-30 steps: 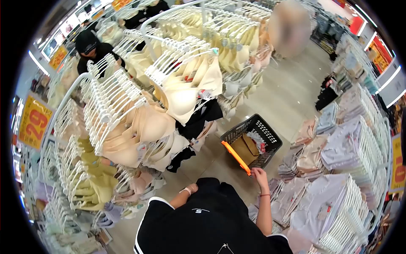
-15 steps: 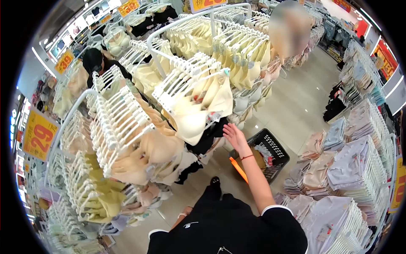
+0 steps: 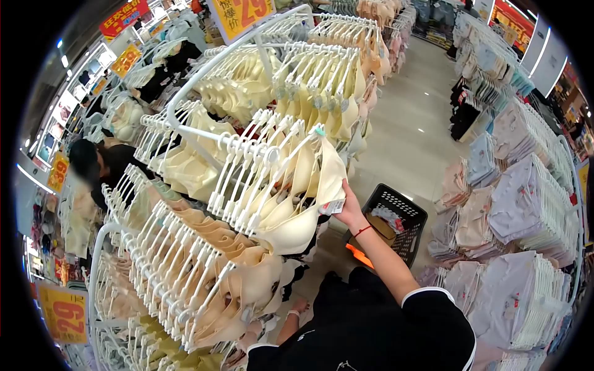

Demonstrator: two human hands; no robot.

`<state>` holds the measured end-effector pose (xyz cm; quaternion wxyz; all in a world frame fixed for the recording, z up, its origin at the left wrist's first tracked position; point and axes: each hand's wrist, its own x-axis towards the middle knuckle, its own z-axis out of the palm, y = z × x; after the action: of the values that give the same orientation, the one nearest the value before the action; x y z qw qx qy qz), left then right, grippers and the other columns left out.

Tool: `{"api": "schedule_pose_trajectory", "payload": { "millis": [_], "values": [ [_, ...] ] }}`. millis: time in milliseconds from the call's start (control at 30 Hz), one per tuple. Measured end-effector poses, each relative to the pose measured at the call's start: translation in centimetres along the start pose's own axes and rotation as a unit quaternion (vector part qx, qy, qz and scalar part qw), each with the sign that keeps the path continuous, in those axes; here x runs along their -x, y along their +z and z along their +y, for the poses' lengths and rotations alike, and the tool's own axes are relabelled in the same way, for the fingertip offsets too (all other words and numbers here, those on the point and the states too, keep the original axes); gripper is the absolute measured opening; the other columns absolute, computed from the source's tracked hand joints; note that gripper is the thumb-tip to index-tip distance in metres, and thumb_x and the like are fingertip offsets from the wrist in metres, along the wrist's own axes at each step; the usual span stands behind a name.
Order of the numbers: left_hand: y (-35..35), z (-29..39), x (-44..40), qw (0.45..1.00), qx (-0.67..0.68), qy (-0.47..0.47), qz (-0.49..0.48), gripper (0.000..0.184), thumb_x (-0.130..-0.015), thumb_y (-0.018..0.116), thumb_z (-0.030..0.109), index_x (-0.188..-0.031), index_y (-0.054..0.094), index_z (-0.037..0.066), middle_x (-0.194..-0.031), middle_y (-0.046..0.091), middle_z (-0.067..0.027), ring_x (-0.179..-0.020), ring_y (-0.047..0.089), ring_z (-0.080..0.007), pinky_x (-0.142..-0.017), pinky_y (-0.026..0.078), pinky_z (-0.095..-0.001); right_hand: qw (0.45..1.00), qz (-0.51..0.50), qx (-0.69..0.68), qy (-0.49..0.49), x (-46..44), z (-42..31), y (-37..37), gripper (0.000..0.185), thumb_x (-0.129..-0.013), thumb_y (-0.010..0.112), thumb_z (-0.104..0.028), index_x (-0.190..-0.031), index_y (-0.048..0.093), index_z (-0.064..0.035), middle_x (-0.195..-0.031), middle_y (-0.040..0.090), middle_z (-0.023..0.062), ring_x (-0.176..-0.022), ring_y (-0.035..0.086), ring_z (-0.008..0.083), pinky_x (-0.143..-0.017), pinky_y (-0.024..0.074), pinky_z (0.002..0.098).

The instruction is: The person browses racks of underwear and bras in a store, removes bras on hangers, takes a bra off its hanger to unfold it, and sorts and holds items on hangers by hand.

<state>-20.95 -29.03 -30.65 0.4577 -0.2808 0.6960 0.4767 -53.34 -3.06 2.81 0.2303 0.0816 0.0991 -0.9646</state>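
Note:
My right hand (image 3: pixel 349 209), with a red cord at the wrist, is closed on the edge of a cream bra (image 3: pixel 331 175) that hangs at the front of the rack. Part of the fingers is hidden behind the cup. A white-and-red tag (image 3: pixel 332 206) shows beside the thumb. Just below it, another cream bra (image 3: pixel 289 230) hangs on a white hanger. My left hand (image 3: pixel 301 305) is low at my side, below the rack, with a pale band at the wrist; its fingers are too small to make out.
A black basket (image 3: pixel 413 227) with an orange handle (image 3: pixel 359 255) stands on the floor at my right, with a brown item and clear plastic inside. Light-coloured garments (image 3: pixel 516 198) hang along the right side. A person in black (image 3: pixel 114 162) is behind the left rack.
My right hand has gone from open in the air beside the rack to holding the cream bra's edge. The view has shifted, and the rack now appears lower and further left.

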Motion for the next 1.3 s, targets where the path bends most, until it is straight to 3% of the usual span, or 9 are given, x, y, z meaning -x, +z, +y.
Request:
{"api": "schedule_pose_trajectory", "payload": {
  "millis": [67,167,500,633,700,800,867,967,1300],
  "values": [
    [-0.9,1.0,0.1,0.998,0.059,-0.01,0.025,0.027,-0.086,0.05,0.024,-0.088,0.062,-0.001,-0.079,0.064,-0.0135,-0.058,0.057,-0.0209,-0.05,0.043,-0.0321,1.0,-0.003,-0.021,-0.004,0.0,-0.2,-0.4,0.049,-0.093,0.042,-0.042,-0.13,0.041,-0.0107,-0.129,0.049,0.0089,-0.117,0.047,0.0299,-0.1,0.0347,0.0483],
    [-2.6,3.3,0.1,0.998,-0.016,-0.055,-0.023,0.041,-0.091,0.045,0.029,-0.123,0.05,0.005,-0.114,0.059,-0.0124,-0.095,0.059,-0.025,-0.081,0.044,-0.04,0.999,0.004,-0.039,-0.001,0.2,-0.1,-0.2,0.047,-0.093,0.043,-0.04,-0.129,0.042,-0.0107,-0.128,0.05,0.0089,-0.116,0.048,0.0292,-0.1,0.035,0.0475],
    [2.3,7.9,1.3,0.998,0.037,-0.042,0.004,0.037,-0.087,0.05,0.032,-0.101,0.06,-0.002,-0.093,0.064,-0.0147,-0.076,0.06,-0.0224,-0.063,0.046,-0.0339,0.984,-0.084,-0.122,0.095,1.6,-1.5,-2.0,0.042,-0.093,0.044,-0.034,-0.126,0.046,-0.0089,-0.128,0.049,0.0086,-0.115,0.048,0.0292,-0.1,0.0338,0.0493],
    [5.2,9.7,-0.8,0.972,-0.218,0.082,0.014,0.04,-0.088,0.048,0.031,-0.104,0.06,-0.003,-0.096,0.064,-0.0155,-0.079,0.06,-0.0244,-0.068,0.047,-0.0354,0.969,-0.021,0.195,0.15,2.7,-3.9,-6.3,0.04,-0.094,0.045,-0.033,-0.124,0.048,-0.0073,-0.122,0.053,0.0108,-0.11,0.052,0.0261,-0.095,0.0405,0.0379],
    [5.9,10.4,-1.4,0.936,-0.316,0.146,0.045,0.039,-0.088,0.048,0.03,-0.104,0.06,-0.003,-0.094,0.064,-0.0155,-0.077,0.06,-0.0247,-0.068,0.047,-0.0359,0.848,0.045,0.516,0.112,4.7,-5.0,-11.4,0.045,-0.089,0.051,-0.04,-0.117,0.052,-0.0049,-0.112,0.059,0.0139,-0.097,0.058,0.0248,-0.087,0.0444,0.0339],
    [6.6,14.5,-0.4,0.954,-0.263,0.142,0.039,0.037,-0.087,0.048,0.029,-0.101,0.061,-0.003,-0.087,0.063,-0.0145,-0.072,0.059,-0.0241,-0.066,0.047,-0.0361,0.457,0.08,0.886,0.012,11.7,-7.2,-16.8,0.056,-0.078,0.058,-0.05,-0.111,0.055,-0.0045,-0.11,0.055,0.02,-0.1,0.053,0.0339,-0.089,0.0402,0.0433],
    [6.7,16.9,0.0,0.987,-0.146,0.068,-0.025,0.036,-0.087,0.048,0.029,-0.099,0.062,-0.002,-0.082,0.063,-0.0131,-0.069,0.058,-0.0234,-0.065,0.047,-0.0364,0.384,0.047,0.921,0.044,16.7,-8.6,-21.3,0.06,-0.079,0.054,-0.058,-0.103,0.059,-0.0034,-0.103,0.059,0.0177,-0.097,0.055,0.0325,-0.081,0.0444,0.0432],
    [7.1,18.5,-1.3,0.99,-0.102,0.088,-0.029,0.035,-0.091,0.044,0.032,-0.102,0.058,0.002,-0.088,0.062,-0.0075,-0.074,0.059,-0.0178,-0.06,0.044,-0.0287,0.586,0.165,0.771,0.188,21.5,-9.9,-22.3,0.063,-0.079,0.052,-0.062,-0.085,0.068,-0.0017,-0.073,0.065,0.0158,-0.07,0.063,0.0295,-0.065,0.0486,0.0386],
    [16.9,34.1,-4.6,0.978,-0.057,0.199,0.038,0.024,-0.091,0.043,0.02,-0.102,0.055,0.002,-0.075,0.064,-0.0069,-0.064,0.061,-0.018,-0.058,0.049,-0.0295,0.45,0.231,0.863,0.001,21.1,-13.3,-19.9,0.058,-0.077,0.053,-0.062,-0.074,0.065,-0.0056,-0.065,0.062,0.0148,-0.065,0.061,0.0317,-0.059,0.0481,0.041]
  ]
}}
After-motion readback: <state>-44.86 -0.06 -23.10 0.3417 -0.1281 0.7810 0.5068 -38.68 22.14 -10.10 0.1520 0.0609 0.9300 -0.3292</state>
